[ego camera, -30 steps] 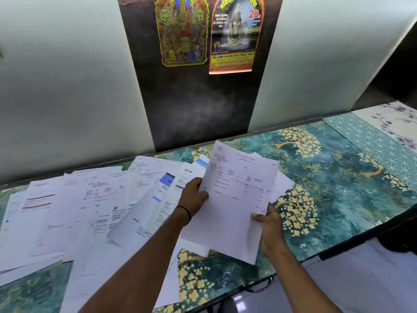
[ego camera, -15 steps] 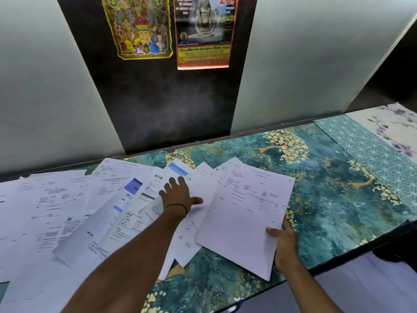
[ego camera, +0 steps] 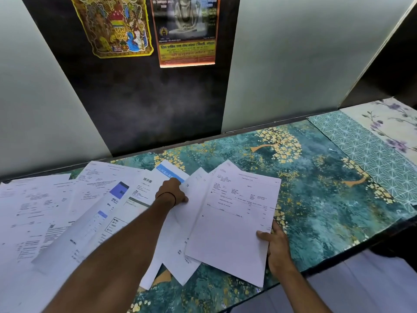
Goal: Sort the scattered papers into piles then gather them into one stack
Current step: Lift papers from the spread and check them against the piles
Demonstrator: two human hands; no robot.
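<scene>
Papers (ego camera: 67, 211) lie fanned and overlapping across the left and centre of the frame on a teal counter (ego camera: 327, 199) patterned with gold leaves. At lower centre-right, the right hand (ego camera: 274, 242) grips a printed sheet (ego camera: 234, 218) by its lower right corner, thumb on top; the sheet's left edge overlaps the loose pages beside it. The left hand (ego camera: 172, 193) rests knuckles-up on the spread just below a blue-headed sheet (ego camera: 168, 173), fingers curled down; whether it pinches a page I cannot tell. Two colourful posters (ego camera: 186, 30) hang on the dark wall panel at the top of the frame.
</scene>
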